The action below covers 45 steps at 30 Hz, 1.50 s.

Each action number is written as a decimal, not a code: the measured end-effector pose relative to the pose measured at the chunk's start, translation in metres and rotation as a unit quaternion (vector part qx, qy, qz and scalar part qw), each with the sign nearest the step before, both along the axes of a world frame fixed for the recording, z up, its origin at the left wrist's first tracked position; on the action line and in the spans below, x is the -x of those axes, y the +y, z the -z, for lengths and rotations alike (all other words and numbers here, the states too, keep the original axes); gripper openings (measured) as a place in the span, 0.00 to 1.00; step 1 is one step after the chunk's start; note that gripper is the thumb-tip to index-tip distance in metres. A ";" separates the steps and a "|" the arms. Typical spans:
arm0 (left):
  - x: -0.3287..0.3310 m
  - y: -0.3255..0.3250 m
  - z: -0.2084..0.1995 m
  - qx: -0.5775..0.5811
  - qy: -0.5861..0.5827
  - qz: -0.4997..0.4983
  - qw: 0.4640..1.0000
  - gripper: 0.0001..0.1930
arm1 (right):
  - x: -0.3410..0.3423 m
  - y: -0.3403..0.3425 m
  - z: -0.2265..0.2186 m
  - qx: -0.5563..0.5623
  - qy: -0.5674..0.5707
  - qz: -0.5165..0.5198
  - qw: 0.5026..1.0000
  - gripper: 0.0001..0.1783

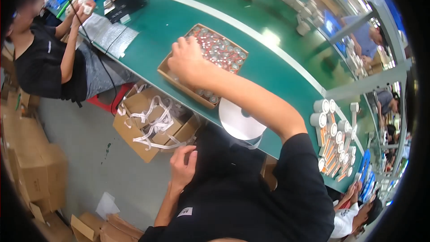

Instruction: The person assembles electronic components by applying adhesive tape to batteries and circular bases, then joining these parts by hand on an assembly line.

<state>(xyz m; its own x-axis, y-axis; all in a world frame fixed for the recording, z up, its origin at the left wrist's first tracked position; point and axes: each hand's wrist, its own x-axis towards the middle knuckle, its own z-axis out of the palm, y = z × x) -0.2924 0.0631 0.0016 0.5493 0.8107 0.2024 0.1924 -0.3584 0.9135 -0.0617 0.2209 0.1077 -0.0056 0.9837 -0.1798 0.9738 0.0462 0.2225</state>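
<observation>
While the green worktable (163,29) curves across the frame, I watch the right hand (184,59) reach over a shallow cardboard box (186,90) just above the picture's centre. The box sits at the table's near edge, packed with small round silver components (219,50) trailing red wires. Most of the components that I can see lie to the right of that hand, with a few more below it in the box's lower corner. The box stands askew, its near wall slanting from upper left to lower right; its sides look so alike that I cannot pick out a long axis.

The right hand is clearly the nearer one, its forearm crossing the box's right side. Its fingers are bent, knuckles up, over the box's left part; the fingertips are hidden, so I cannot tell whether they pinch anything. The left hand (181,170) hangs below the table edge near the frame's middle, fingers loosely curled, thumb apart, with nothing visible in it. Just beyond it, to the upper left, is an open carton (127,132) with white strips (156,121) spilling about. A white reel (235,124) lies just beside the box, toward the lower right.
</observation>
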 end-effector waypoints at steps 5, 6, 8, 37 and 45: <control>0.001 0.013 0.002 0.009 0.002 0.034 0.999 0.06 | -0.009 -0.010 0.003 -0.065 0.023 0.022 0.997 0.13; -0.002 0.017 -0.003 -0.011 -0.014 0.047 0.999 0.06 | -0.014 -0.014 0.004 -0.126 0.042 0.029 0.991 0.12; -0.006 0.022 -0.007 -0.030 -0.032 0.068 0.997 0.05 | -0.026 -0.029 -0.014 -0.181 0.193 0.056 0.963 0.11; -0.165 0.023 -0.054 -0.407 0.099 0.301 0.857 0.43 | -0.006 -0.368 0.053 -0.401 0.793 0.337 0.312 0.15; -0.183 0.014 -0.066 -0.340 0.037 0.146 0.928 0.44 | 0.022 -0.368 0.036 -0.364 0.839 0.269 0.302 0.11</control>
